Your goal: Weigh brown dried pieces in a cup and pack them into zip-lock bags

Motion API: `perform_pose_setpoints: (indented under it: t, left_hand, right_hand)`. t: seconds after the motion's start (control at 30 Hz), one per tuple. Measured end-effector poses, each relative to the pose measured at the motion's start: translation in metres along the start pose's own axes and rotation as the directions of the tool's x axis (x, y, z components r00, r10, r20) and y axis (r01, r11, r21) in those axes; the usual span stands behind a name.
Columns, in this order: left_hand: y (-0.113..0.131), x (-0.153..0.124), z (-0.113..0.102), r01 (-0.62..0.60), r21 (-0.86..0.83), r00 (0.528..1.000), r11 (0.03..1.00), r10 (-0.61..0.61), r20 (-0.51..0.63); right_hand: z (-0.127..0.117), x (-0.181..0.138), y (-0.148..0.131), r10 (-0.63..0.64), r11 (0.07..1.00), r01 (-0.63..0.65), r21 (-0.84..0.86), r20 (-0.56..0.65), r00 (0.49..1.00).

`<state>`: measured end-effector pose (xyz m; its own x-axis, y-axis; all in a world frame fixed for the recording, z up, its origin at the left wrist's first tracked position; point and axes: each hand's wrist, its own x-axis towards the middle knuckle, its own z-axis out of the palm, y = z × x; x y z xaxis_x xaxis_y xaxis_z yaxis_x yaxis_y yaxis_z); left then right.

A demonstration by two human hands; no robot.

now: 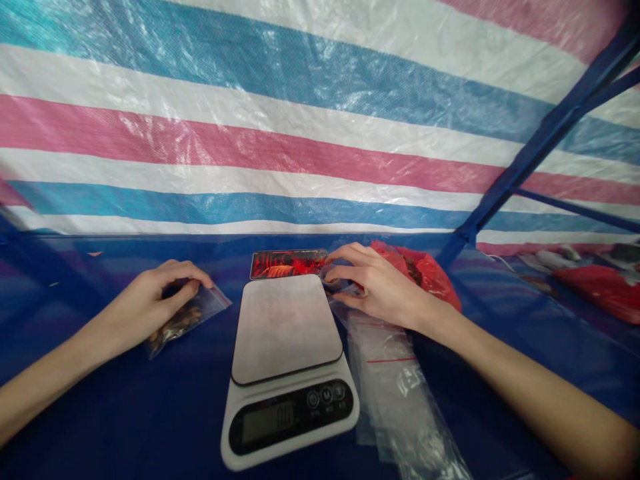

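At the left, my left hand [173, 297] pinches the zip end of a small clear zip bag [183, 323] with brown dried pieces inside. A white digital kitchen scale [287, 330] stands between my hands, its plate bare and its display reading what looks like 0.0. My right hand [367, 280] is beyond the scale's right corner, fingers curled around a small, clear, rounded thing [336, 272] whose kind I cannot make out. Under and in front of that hand lies a fanned stack of clear zip bags [390, 380]. Behind it sits an open red plastic bag [433, 273] with dark brown contents.
A phone [287, 263] with a red picture on its screen lies behind the scale on the blue table [150, 413]. Blue metal bars [525, 153] rise at the right. Striped plastic sheeting [250, 133] hangs behind. More red plastic [605, 287] lies far right.
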<state>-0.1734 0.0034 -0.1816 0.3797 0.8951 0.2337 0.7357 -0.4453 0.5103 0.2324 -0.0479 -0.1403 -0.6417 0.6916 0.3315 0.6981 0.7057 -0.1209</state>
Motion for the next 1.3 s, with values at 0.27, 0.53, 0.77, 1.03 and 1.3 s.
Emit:
perform_pose_setpoints:
  t: [0.27, 0.53, 0.77, 1.03, 1.3]
  left_hand:
    - [0.003, 0.0, 0.0, -0.002, 0.002, 1.0, 1.0, 0.002, 0.012]
    - [-0.001, -0.002, 0.0, -0.011, 0.002, 1.0, 1.0, 0.011, 0.026]
    - [-0.006, -0.002, 0.002, -0.019, -0.015, 0.999, 1.0, 0.019, 0.031]
    - [-0.006, -0.002, 0.001, -0.002, -0.026, 0.999, 1.0, 0.003, 0.037]
    - [-0.014, -0.003, 0.005, -0.003, -0.041, 1.0, 0.999, 0.004, 0.022]
  right_hand:
    - [0.009, -0.002, -0.001, 0.017, 1.0, -0.017, -0.006, -0.017, 1.0]
    - [0.004, -0.003, 0.002, 0.242, 0.962, -0.235, 0.137, -0.035, 0.97]
    - [0.006, -0.005, -0.001, 0.178, 0.979, -0.187, -0.076, -0.11, 0.978]
    - [0.032, -0.004, -0.009, 0.15, 0.987, -0.156, -0.042, -0.131, 0.98]
    - [0.008, -0.001, -0.006, 0.199, 0.979, -0.2, 0.043, -0.426, 0.882]
